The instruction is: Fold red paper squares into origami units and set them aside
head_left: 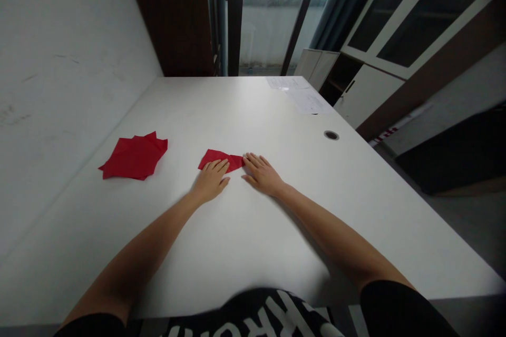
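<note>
A folded piece of red cloth or paper (pixel 213 155) lies flat on the white table, wide at its left end and narrow toward the right. My left hand (pixel 211 179) rests on its lower left part with fingers stretched out. At the narrow right end, the fingertips of my right hand (pixel 261 172) touch the red piece, palm down and fingers extended. Part of the red piece is hidden under both hands. Farther left lies a loose stack of red sheets (pixel 134 157), their corners sticking out at different angles, apart from my hands.
The white table (pixel 237 242) meets a wall (pixel 71 63) along its left side. Printed papers (pixel 304 100) lie at its far right corner, near a round cable hole (pixel 331 135). White cabinets (pixel 367 92) stand beyond the right edge, and a glass door (pixel 269 26) is behind.
</note>
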Motion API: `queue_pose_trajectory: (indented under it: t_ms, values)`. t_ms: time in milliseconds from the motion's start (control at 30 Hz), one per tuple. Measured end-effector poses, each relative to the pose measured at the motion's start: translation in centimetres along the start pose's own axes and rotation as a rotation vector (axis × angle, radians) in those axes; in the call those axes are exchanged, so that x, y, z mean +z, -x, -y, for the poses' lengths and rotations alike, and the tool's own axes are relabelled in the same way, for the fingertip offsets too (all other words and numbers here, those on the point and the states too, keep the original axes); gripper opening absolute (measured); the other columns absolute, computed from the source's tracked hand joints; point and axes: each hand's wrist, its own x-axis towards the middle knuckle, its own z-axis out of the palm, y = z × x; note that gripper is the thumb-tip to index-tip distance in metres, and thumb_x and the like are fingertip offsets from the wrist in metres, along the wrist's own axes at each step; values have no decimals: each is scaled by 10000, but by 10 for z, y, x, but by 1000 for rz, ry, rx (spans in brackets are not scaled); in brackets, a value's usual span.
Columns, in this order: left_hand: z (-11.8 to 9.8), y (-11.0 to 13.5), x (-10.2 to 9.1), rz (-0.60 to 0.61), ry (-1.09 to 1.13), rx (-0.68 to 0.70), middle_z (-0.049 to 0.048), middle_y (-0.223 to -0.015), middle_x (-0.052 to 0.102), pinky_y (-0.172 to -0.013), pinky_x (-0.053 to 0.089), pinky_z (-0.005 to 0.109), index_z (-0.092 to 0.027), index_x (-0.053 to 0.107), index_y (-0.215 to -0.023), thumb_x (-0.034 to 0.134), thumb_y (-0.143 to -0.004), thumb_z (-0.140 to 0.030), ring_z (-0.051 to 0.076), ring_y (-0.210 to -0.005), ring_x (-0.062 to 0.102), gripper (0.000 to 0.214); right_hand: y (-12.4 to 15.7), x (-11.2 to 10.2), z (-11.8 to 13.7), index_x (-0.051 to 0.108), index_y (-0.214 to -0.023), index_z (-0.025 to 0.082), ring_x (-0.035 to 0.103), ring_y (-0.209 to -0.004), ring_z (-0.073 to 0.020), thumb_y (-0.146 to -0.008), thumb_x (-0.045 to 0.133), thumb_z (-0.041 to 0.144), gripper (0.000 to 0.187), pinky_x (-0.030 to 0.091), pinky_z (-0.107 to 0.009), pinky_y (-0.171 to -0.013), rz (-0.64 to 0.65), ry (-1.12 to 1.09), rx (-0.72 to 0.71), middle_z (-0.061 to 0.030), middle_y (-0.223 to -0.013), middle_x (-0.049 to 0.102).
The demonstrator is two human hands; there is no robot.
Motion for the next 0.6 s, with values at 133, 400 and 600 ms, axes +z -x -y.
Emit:
queue_pose_trajectory:
  t_ms: [133, 400, 600]
  values:
    - [4, -2, 0, -21, 99, 45, 65, -1499, 535, -1195, 294, 499, -232, 574, -1394, 492, -972, -286, 271, -1392, 443, 434, -4, 0, 7, 505, -1475, 223, 388, -1462, -285, -1009, 481, 449, 519, 306, -512, -1205, -21, -70, -86, -119, -1565, 436]
    - [30, -4, -14, -353, 88, -377, 110, -1275, 659, -1085, 394, 482, -217, 633, -1269, 535, -919, -222, 288, -1206, 556, 364, -4, 0, 1, 602, -1366, 225, 496, -1373, -283, -989, 531, 397, 420, 392, -501, -1144, -77, -129, -98, -116, -1463, 555]
    - [32, -3, -9, -285, 225, -414, 102, -1133, 708, -976, 466, 441, -221, 634, -1264, 591, -871, -214, 274, -1023, 633, 395, -4, -1, 4, 601, -1363, 212, 528, -1332, -281, -971, 553, 392, 433, 414, -477, -1121, -94, -124, -64, -118, -1426, 585]
